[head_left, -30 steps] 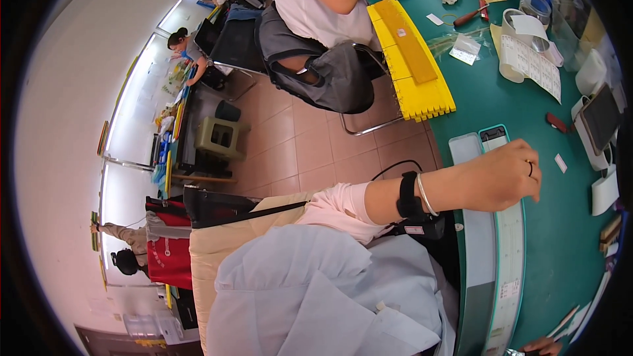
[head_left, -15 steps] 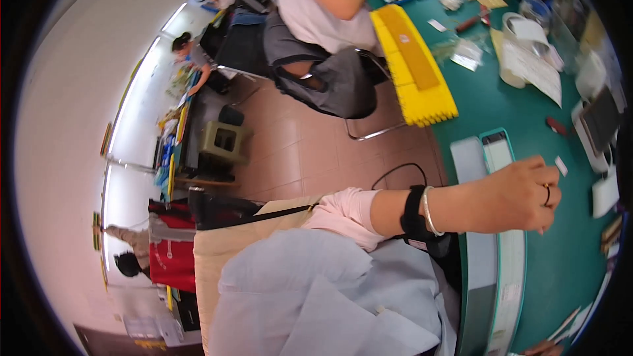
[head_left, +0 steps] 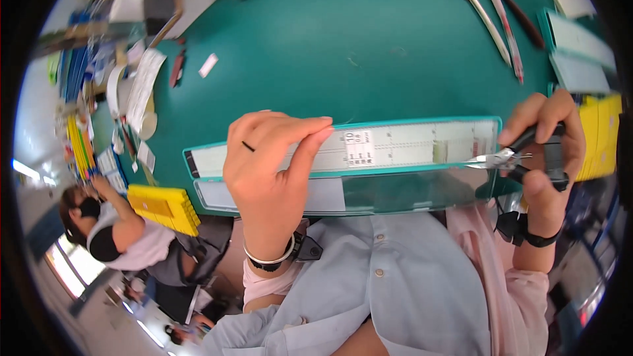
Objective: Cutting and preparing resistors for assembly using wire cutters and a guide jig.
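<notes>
A long, narrow teal-edged case (head_left: 405, 128) lies across the near bench with its clear hinged lid (head_left: 422, 192) folded toward me. Inside is a white strip with printed labels. My left hand (head_left: 264, 165) hovers over the case's left half, thumb and forefinger pinched. Whatever is between those fingertips is too fine to make out. At the case's right end, my right hand (head_left: 560, 128) grips small pliers (head_left: 488, 160) with black handles. Their silver jaws point left, above the near edge of the case.
On the green bench (head_left: 297, 46) lie a red-handled tool (head_left: 177, 68) and a paper slip (head_left: 208, 65). Long tweezer-like tools (head_left: 498, 23) lie at the far right. Yellow trays (head_left: 600, 135) stand right, and another yellow tray (head_left: 161, 207) is beside a seated co-worker (head_left: 125, 231) at left.
The view has swung from the room to the bench in front of me. My left hand, earlier a loose fist, now pinches over the case. My right hand with the pliers has come into view.
</notes>
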### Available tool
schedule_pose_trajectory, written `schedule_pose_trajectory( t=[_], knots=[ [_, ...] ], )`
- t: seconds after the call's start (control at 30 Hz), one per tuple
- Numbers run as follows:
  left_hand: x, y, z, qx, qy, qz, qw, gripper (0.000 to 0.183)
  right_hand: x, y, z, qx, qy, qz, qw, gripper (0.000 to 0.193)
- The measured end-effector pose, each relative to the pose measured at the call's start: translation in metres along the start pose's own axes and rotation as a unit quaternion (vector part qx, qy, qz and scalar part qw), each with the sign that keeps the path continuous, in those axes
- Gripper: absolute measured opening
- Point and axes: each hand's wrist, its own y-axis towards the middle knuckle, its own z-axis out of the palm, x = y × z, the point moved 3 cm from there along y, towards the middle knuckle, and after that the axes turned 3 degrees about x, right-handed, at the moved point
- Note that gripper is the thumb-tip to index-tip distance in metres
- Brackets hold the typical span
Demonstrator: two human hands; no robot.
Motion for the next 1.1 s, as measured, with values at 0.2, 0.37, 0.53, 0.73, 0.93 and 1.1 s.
schedule_pose_trajectory(
  t=[0.2, 0.37, 0.53, 0.73, 0.93, 1.1],
  knots=[
    [-0.014, 0.01, 0.019, 0.012, -0.017, -0.033, 0.999, 0.013, -0.029, -0.012, -0.003, 0.038, -0.035, 0.017, 0.999, 0.042],
    [-0.029, 0.012, 0.03, 0.065, -0.024, -0.006, 0.998, 0.011, -0.031, -0.013, -0.014, 0.074, -0.06, 0.009, 0.995, 0.034],
    [-0.038, 0.012, 0.047, 0.11, -0.055, 0.001, 0.992, 0.01, -0.036, -0.022, -0.024, 0.038, -0.037, 0.027, 0.998, 0.028],
    [-0.038, 0.01, 0.062, 0.176, -0.119, -0.033, 0.977, 0.008, -0.045, -0.018, -0.026, 0.03, -0.035, -0.007, 0.999, 0.028],
    [-0.038, 0.013, 0.064, 0.196, -0.172, -0.055, 0.964, 0.006, -0.042, -0.01, -0.018, 0.032, -0.06, -0.035, 0.997, 0.036],
    [-0.038, 0.012, 0.065, 0.196, -0.192, -0.054, 0.96, 0.005, -0.04, -0.014, -0.013, 0.024, -0.099, 0.006, 0.995, 0.041]
  ],
)
